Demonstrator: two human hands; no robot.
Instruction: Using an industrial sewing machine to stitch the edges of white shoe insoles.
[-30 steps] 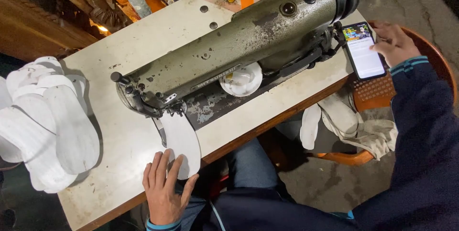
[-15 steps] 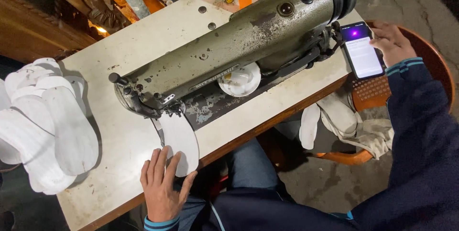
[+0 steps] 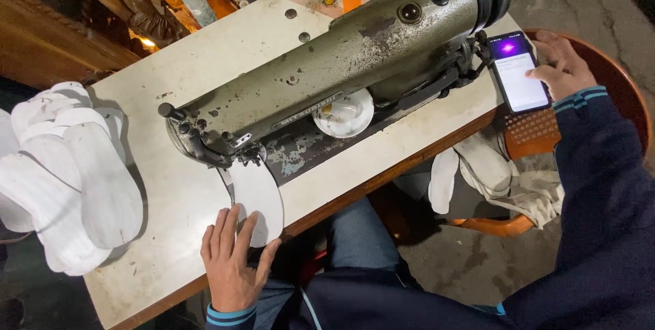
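My left hand [image 3: 232, 265] lies flat, fingers spread, on the near end of a white sole-shaped piece [image 3: 258, 197]. The far end of that piece sits under the needle end of an olive-green sewing machine [image 3: 341, 64], which rests on a cream table [image 3: 170, 187]. At the table's right end my right hand [image 3: 563, 64] holds a lit phone [image 3: 516, 70], with the thumb on its screen.
A pile of several white sole-shaped pieces [image 3: 61, 173] lies at the left end of the table. A white round dish [image 3: 344, 115] sits beside the machine. To the right are a brown round stool [image 3: 614, 98] and pale cloth pieces [image 3: 491, 169].
The phone's screen shows a different picture, and my right thumb has shifted on it. My left hand stays on the white piece.
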